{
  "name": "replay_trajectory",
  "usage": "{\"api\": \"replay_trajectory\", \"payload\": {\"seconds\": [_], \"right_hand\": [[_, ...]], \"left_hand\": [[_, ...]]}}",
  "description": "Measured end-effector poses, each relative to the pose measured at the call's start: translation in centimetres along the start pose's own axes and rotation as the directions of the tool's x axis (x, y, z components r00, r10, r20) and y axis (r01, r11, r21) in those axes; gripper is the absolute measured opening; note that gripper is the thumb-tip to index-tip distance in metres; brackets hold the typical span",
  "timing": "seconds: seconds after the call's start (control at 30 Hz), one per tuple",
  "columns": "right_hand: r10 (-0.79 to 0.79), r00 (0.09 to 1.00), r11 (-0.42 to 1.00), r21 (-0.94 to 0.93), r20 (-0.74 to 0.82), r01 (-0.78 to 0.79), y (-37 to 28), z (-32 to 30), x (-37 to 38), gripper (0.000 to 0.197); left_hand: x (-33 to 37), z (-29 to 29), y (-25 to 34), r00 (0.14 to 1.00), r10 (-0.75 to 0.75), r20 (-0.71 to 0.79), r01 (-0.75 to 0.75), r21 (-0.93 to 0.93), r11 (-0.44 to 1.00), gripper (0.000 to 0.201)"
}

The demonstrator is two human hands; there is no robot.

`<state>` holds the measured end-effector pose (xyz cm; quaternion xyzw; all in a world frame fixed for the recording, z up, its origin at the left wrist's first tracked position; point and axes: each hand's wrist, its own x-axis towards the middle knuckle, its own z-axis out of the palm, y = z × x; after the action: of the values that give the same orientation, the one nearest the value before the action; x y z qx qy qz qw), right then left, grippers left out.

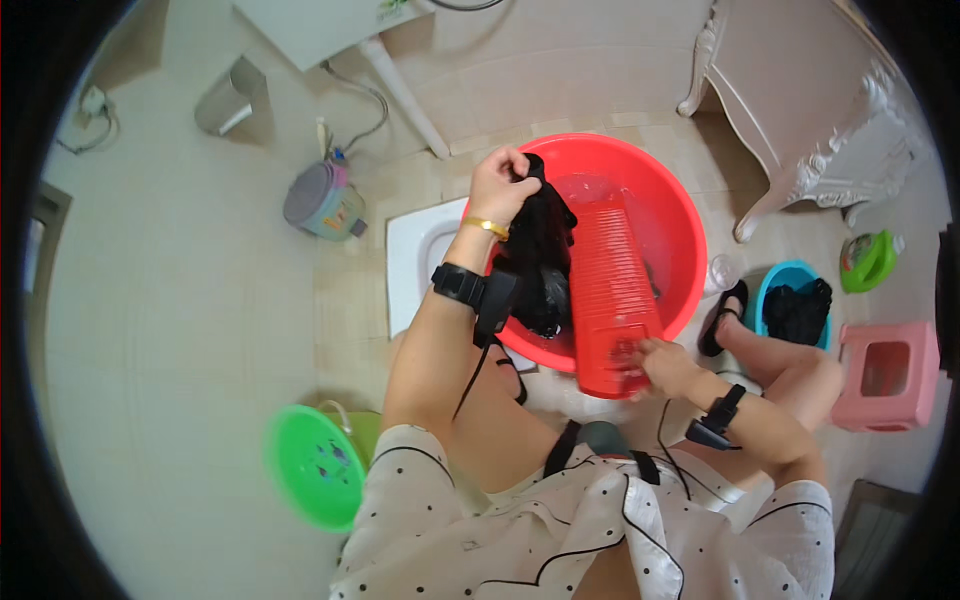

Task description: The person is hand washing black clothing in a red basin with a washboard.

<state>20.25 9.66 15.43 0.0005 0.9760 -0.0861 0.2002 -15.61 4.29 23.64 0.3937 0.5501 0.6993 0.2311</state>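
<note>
So the two hands are well apart here. The left hand [500, 187] is up around 10 o'clock of the basin, fingers pinched on the top of some black cloth [540, 225], which hangs down into the basin just left of the washboard. The right hand [672, 370] is over at 5 o'clock, at the near end of the red washboard [612, 265]; its fingers are blurry, so I can't tell if it's actually gripping or just resting there.

The board leans in the big red basin [688, 225], near end over the rim at 6 o'clock.

Going out from the basin: white squat toilet [405, 265] right beside it at 9, lidded pail [325, 205] between 9 and 10, bright green bucket [305, 465] between 7 and 8. Carved white cabinet [790, 85] at 2, green bottle [870, 262] at 3, teal tub [788, 271] with a black bundle [798, 315] between 3 and 4, pink stool [925, 375] at 4.
</note>
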Motion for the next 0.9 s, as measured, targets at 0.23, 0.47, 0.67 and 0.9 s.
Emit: {"api": "replay_trajectory", "payload": {"seconds": [0.23,0.47,0.67,0.9], "right_hand": [[0.297,0.747,0.918,0.393,-0.595,-0.052,0.8,-11.2,8.5,0.118],[0.404,0.854,0.327,0.923,-0.329,0.201,2.5,-11.5,16.5,0.056],[0.626,0.686,0.170,0.924,-0.370,0.343,4.9,-18.6,15.9,0.036],[0.510,0.574,0.262,0.751,-0.641,0.606,2.1,-34.3,12.3,0.032]], "left_hand": [[-1.8,3.2,1.6,0.980,-0.061,0.190,0.050,0.064,0.997,0.026],[-4.0,4.1,3.3,0.950,0.046,0.309,-0.112,0.201,0.973,0.017],[-2.1,0.6,5.0,0.987,0.036,-0.158,-0.012,0.155,0.988,0.028],[-2.1,-2.1,3.1,0.977,-0.064,-0.203,0.067,0.007,0.998,0.086]]}}
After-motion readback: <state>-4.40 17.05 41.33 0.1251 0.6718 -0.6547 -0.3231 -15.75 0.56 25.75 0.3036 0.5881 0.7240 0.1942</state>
